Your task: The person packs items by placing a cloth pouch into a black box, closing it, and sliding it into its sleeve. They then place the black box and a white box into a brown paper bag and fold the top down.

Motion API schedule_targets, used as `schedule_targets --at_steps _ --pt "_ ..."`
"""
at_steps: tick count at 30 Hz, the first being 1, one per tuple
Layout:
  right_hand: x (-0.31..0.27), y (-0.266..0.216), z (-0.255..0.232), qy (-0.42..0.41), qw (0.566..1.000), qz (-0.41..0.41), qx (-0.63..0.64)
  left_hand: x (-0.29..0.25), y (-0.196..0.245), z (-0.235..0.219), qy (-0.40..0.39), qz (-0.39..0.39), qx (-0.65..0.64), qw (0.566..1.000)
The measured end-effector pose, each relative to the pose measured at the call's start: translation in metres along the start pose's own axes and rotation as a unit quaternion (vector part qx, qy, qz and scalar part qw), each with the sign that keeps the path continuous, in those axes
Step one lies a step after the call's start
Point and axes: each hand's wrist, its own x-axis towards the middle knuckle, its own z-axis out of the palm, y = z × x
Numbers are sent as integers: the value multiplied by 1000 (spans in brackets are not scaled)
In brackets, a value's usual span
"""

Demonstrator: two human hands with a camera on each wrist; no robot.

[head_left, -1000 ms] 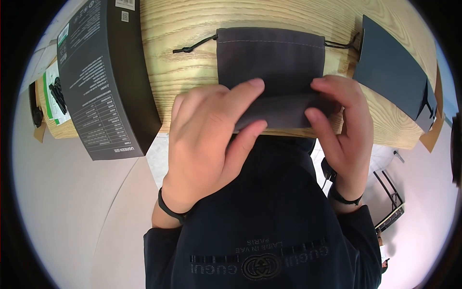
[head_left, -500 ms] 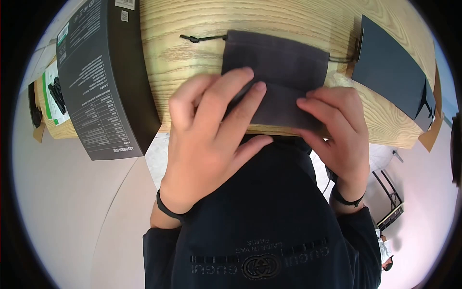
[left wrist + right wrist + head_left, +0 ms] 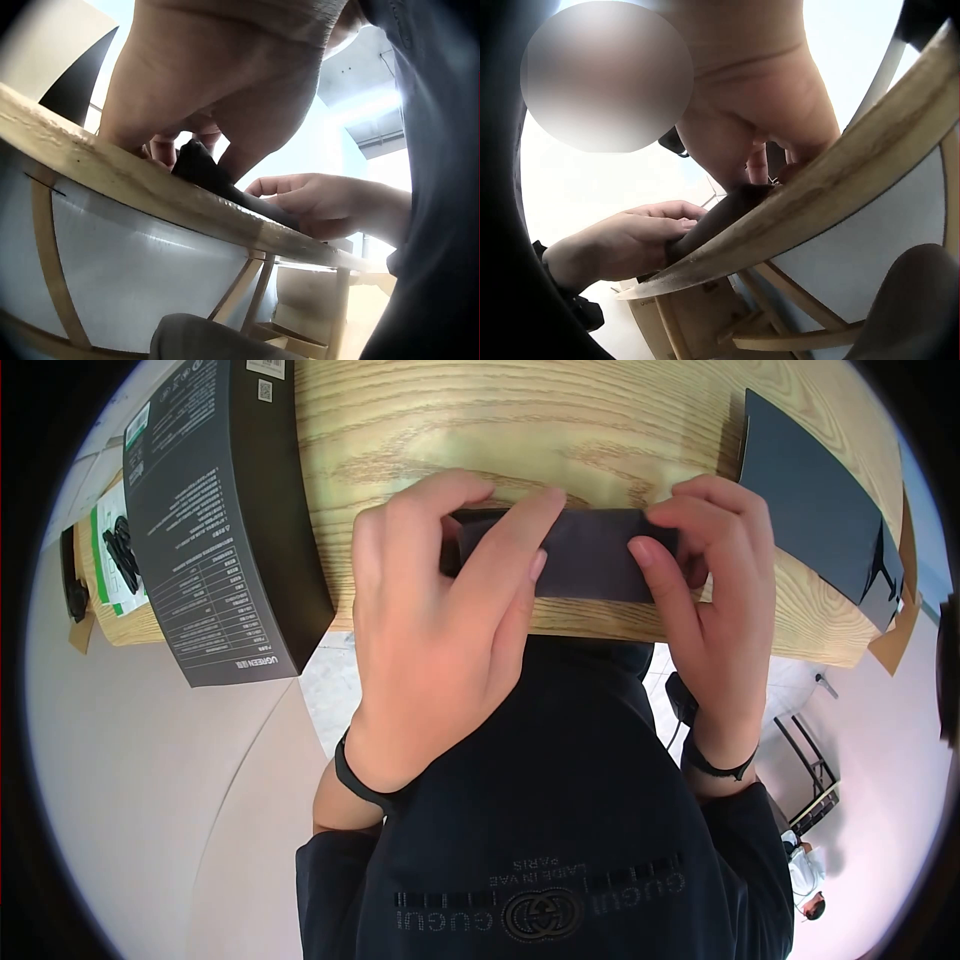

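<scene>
A dark grey drawstring pouch (image 3: 590, 560), doubled over into a narrow flat bundle, lies along the near edge of the wooden table. My left hand (image 3: 435, 600) grips its left end, with the thumb on the near side and fingers reaching over the top. At the other end my right hand (image 3: 720, 590) pinches the cloth between thumb and fingers. The left wrist view shows the pouch (image 3: 199, 163) end bunched between thumb and fingers, close over the table edge. The pouch's cords are hidden.
A tall black printed box (image 3: 190, 530) stands at the left, near my left hand. To the right is a dark grey box-like piece (image 3: 815, 510) with a brown cardboard flap behind it. Black cables (image 3: 120, 555) lie on papers at the far left. The table (image 3: 530, 420) ends close to my body.
The pouch, earlier spread with its upper part and cords showing, is now folded into a narrow strip. Both hands have moved slightly up the table with it and closed around its ends.
</scene>
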Motion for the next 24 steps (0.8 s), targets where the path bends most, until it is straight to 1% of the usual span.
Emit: schedule_targets --at_steps 2,4,5,6,7,8,9,10,11,13,14,15,16,17,18,19,20,21,22,23,24 --pt "-2 0 2 -12 1000 -1 -5 2 2 2 -9 -7 26 1000" --pt "-4 2 3 -24 1000 -6 -10 3 4 5 -25 1 92 995" --pt "-6 4 2 -31 999 -32 -28 1 2 6 -23 2 92 995" --pt "-6 5 -1 -36 997 -58 -48 -1 0 8 -19 30 99 994" --pt "-6 5 -4 -34 996 -59 -53 -2 -1 9 -13 61 104 993" --pt "-6 3 -7 -55 995 -60 -51 1 3 5 -9 64 98 993" --pt "-6 1 -11 -75 994 -62 -48 4 9 -4 -78 57 81 992" --pt "-9 -4 -17 -99 994 -33 -34 5 13 -10 -148 51 63 986" --pt "-11 -8 -29 -97 994 -34 -41 2 12 -10 -144 55 59 986" --pt "-15 -7 -63 -115 987 -96 -55 -6 8 -9 -174 44 102 978" --pt "-24 2 -78 -37 993 -66 -85 -6 11 -17 -204 24 84 975" --pt "-32 14 -96 41 992 -36 -114 -10 13 -19 -203 25 81 976" --pt "-34 31 -118 86 973 -7 -215 -14 14 -19 -208 15 93 973" --pt "-36 49 -141 131 941 21 -313 -17 15 -19 -214 4 107 971" --pt "-42 69 -162 132 940 19 -314 -20 14 -15 -184 9 119 976" --pt "-51 90 -178 123 911 68 -388 -26 7 -11 -180 8 119 976" --pt "-57 103 -183 114 873 117 -459 -32 -3 -8 -136 46 130 981" --pt "-58 109 -178 116 873 115 -459 -36 -9 -4 -91 84 140 982" --pt "-60 115 -175 113 905 129 -390 -37 -9 0 -48 86 119 988" --pt "-57 115 -171 108 931 141 -319 -38 -10 -1 -46 87 120 988" --pt "-56 111 -168 107 932 133 -320 -41 -15 -5 -58 114 93 987"
